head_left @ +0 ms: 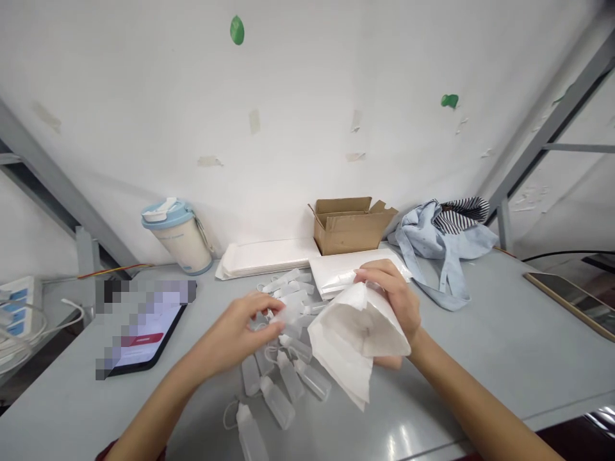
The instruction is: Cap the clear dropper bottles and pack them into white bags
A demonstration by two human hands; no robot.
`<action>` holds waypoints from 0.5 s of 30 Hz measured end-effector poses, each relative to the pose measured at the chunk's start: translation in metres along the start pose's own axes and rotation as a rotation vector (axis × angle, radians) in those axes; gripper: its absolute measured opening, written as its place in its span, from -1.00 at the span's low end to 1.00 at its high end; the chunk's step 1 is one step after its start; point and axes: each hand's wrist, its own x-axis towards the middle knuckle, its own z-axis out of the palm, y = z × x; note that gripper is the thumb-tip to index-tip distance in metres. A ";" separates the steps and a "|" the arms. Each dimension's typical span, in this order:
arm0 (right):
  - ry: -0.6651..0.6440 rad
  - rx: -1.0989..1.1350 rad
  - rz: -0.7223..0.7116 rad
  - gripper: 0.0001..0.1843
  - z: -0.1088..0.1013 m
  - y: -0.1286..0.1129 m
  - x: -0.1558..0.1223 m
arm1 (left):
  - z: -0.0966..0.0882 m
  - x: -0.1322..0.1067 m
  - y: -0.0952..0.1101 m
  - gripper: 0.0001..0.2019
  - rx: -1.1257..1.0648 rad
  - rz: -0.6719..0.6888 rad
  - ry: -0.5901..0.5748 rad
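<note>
My right hand (396,301) grips a white paper bag (355,342) by its rim, holding its mouth open toward my left. My left hand (240,333) pinches a small translucent plastic squeeze bottle (293,312) and holds it just at the bag's opening. Below and between my hands lie several more such bottles (283,384) scattered on the grey table (480,346), one of them (250,435) near the front edge.
A stack of white bags (336,269) and a flat white pack (266,257) lie behind the bottles. Behind stand an open cardboard box (350,225), a lidded cup (179,235) and a blue cloth bag (442,243). A tablet (144,336) lies left, a dark framed panel (571,301) right.
</note>
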 end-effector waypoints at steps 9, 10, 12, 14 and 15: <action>-0.586 -0.013 0.169 -0.37 0.006 0.003 -0.002 | -0.038 -0.025 -0.013 -0.89 -0.544 0.201 0.174; -0.640 -0.012 0.211 -0.39 0.008 0.002 -0.001 | -0.036 -0.027 -0.011 -0.92 -0.512 0.236 0.163; -0.702 -0.021 0.267 -0.41 0.010 -0.001 -0.001 | -0.030 -0.027 -0.002 -0.98 -0.342 0.256 0.150; -0.727 -0.041 0.313 -0.43 0.012 -0.003 -0.001 | -0.021 -0.023 0.006 -0.98 -0.151 0.270 0.151; -0.736 -0.050 0.331 -0.43 0.012 -0.003 -0.001 | -0.016 -0.021 0.009 -0.97 -0.075 0.280 0.177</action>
